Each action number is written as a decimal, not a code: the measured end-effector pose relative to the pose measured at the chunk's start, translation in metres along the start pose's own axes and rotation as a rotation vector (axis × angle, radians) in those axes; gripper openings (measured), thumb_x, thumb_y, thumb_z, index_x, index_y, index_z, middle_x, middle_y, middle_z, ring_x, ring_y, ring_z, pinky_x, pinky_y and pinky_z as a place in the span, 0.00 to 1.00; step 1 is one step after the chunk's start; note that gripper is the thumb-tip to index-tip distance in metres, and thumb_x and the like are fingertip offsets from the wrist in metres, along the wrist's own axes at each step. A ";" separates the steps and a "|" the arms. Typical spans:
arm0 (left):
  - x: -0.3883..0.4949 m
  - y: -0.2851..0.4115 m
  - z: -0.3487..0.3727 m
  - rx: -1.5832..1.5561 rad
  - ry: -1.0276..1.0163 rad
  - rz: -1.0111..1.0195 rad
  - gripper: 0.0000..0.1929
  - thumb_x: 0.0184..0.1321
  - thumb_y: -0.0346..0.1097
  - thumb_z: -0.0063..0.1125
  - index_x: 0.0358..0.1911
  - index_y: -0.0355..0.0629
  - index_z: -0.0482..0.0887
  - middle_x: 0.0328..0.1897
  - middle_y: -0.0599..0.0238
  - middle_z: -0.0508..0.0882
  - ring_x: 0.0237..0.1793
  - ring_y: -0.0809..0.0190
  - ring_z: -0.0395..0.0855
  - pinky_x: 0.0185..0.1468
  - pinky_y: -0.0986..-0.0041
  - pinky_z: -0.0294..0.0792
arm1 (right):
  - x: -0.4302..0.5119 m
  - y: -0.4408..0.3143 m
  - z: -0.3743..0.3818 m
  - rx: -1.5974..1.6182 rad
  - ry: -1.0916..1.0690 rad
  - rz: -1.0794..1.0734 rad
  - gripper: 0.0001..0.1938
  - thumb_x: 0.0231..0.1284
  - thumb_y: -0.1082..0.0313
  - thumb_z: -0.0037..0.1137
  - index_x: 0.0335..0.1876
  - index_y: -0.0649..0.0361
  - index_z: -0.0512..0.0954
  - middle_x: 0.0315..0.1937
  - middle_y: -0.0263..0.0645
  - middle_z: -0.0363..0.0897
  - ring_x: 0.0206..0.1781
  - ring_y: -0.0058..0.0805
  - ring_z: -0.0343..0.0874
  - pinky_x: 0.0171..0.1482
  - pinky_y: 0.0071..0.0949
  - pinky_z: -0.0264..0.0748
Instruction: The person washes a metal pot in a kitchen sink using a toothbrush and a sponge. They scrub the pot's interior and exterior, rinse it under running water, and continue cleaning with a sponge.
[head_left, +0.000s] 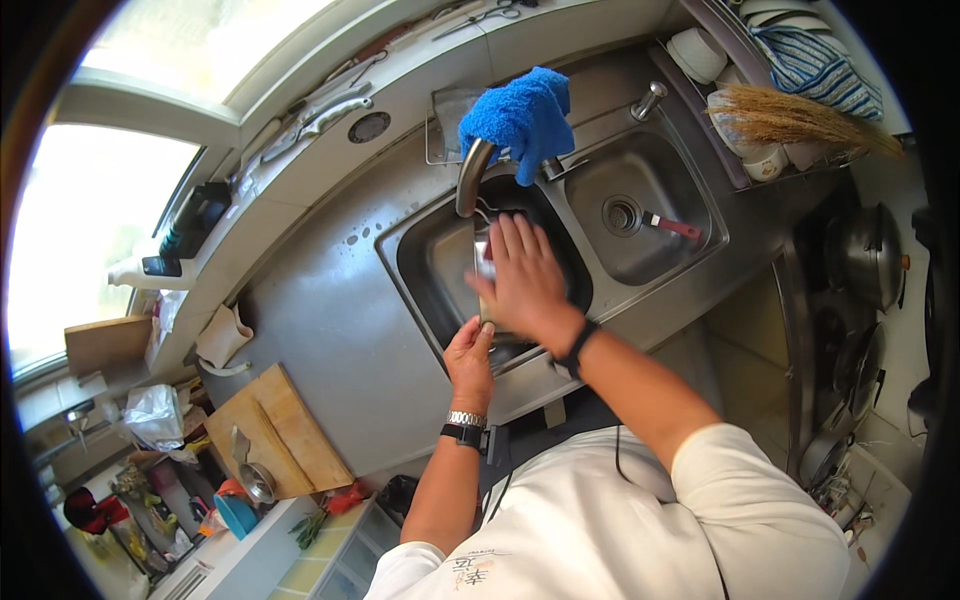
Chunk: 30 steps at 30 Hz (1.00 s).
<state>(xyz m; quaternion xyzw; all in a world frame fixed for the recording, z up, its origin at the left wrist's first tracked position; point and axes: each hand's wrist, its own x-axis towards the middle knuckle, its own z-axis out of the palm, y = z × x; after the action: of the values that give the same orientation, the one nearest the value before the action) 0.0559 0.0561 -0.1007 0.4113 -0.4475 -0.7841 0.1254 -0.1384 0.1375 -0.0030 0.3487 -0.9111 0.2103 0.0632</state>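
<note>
My left hand (472, 356) pinches the near end of a narrow flat utensil (481, 262) over the left basin (442, 262) of a steel double sink. The utensil looks shiny, but my hands cover much of it and its exact kind is unclear. My right hand (529, 281), blurred by motion, lies flat over it with fingers stretched forward and thumb out. Just beyond the fingertips is the spout of a curved steel faucet (472, 180), with a blue cloth (517, 112) draped over it. A red-handled tool (679, 226) lies beside the drain in the right basin (652, 262).
A soap pump (649, 101) stands behind the right basin. The rack at right holds bowls (696, 55) and a straw brush (802, 120). On the left counter is a wooden cutting board (281, 435). Scissors (480, 22) and knives lie along the windowsill; a pot (866, 251) sits far right.
</note>
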 end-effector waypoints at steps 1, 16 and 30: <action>0.000 0.001 0.000 -0.037 -0.010 0.004 0.19 0.81 0.25 0.75 0.71 0.31 0.92 0.60 0.66 0.96 0.57 0.68 0.92 0.65 0.72 0.84 | -0.013 -0.001 -0.005 -0.035 -0.012 -0.048 0.37 0.76 0.37 0.71 0.69 0.68 0.82 0.72 0.52 0.84 0.79 0.54 0.78 0.79 0.54 0.74; 0.001 0.046 0.021 0.102 -0.203 -0.031 0.11 0.84 0.29 0.72 0.64 0.38 0.92 0.58 0.69 0.95 0.58 0.69 0.91 0.66 0.74 0.80 | -0.050 0.028 0.009 0.188 -0.246 0.098 0.44 0.81 0.48 0.65 0.91 0.71 0.69 0.94 0.58 0.66 0.96 0.62 0.62 0.96 0.59 0.56; 0.043 0.081 0.080 0.260 -0.302 -0.051 0.09 0.91 0.38 0.65 0.57 0.42 0.94 0.51 0.79 0.92 0.50 0.76 0.80 0.56 0.77 0.73 | -0.077 0.048 -0.016 0.263 -0.064 -0.063 0.34 0.69 0.74 0.60 0.83 0.63 0.82 0.86 0.48 0.81 0.89 0.50 0.77 0.91 0.55 0.70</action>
<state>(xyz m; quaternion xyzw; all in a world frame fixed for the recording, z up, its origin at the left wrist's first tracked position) -0.0458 0.0334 -0.0377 0.3130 -0.5482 -0.7754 -0.0173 -0.1130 0.2236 -0.0246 0.3892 -0.8658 0.3146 -0.0056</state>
